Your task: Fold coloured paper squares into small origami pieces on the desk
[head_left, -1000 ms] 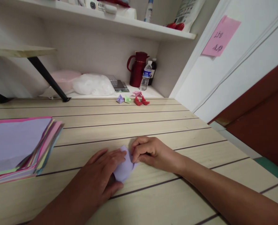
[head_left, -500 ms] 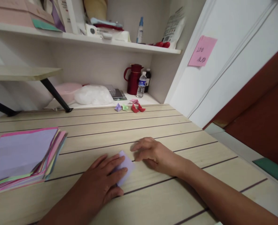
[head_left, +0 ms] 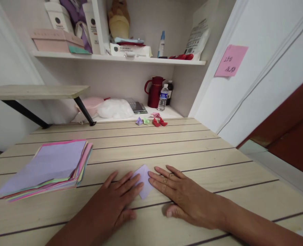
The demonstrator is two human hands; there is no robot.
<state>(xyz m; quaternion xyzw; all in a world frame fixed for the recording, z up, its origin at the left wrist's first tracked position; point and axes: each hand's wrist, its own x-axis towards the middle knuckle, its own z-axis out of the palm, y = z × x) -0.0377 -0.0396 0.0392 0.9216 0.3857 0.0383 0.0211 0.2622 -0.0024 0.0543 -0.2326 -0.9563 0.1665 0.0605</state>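
A small folded piece of purple paper (head_left: 144,188) lies flat on the wooden tabletop, one corner pointing away from me. My left hand (head_left: 120,191) rests over its left side, fingers outstretched and fingertips pressing on the paper. From the other side, my right hand (head_left: 178,191) lies flat with fingers extended, its fingertips touching the paper's right edge. Neither hand grips anything. Part of the paper's left side is hidden under the left fingers.
To the left lies a stack of coloured paper sheets (head_left: 54,160). Several small folded paper pieces, including a purple one (head_left: 139,121) and a green one (head_left: 146,121), sit at the table's back edge. Behind stand a red jug (head_left: 155,92) and a water bottle (head_left: 163,98).
My right hand has flattened out from a curled pose and come to the paper's right edge. The left hand stays on the paper. The camera view has shifted left.
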